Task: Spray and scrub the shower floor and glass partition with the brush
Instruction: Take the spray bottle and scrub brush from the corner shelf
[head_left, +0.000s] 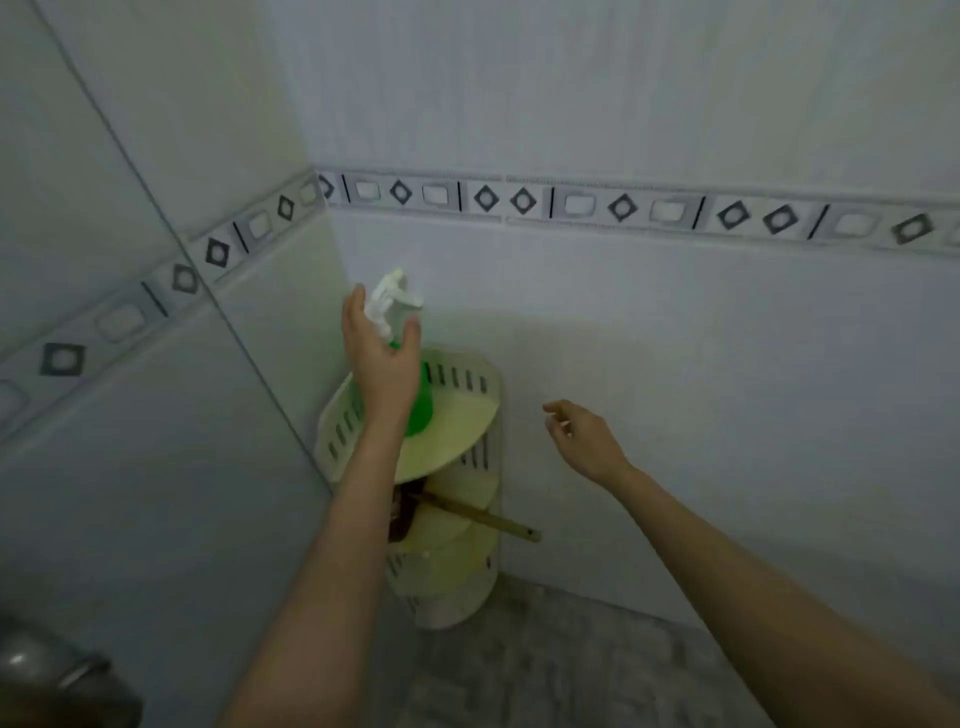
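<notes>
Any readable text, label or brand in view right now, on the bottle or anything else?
None readable.
Spray bottle: no label shows; the left hand covers much of it.
Corner shelf: no markings visible.
Wall border tiles: only diamond and square patterns, no lettering.

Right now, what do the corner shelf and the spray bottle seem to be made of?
The corner shelf looks like moulded plastic, pale cream and matte; the cut slots in its rim suggest this. The spray bottle at the left hand looks like translucent green plastic with a white plastic trigger head; blur leaves the finish uncertain.
</notes>
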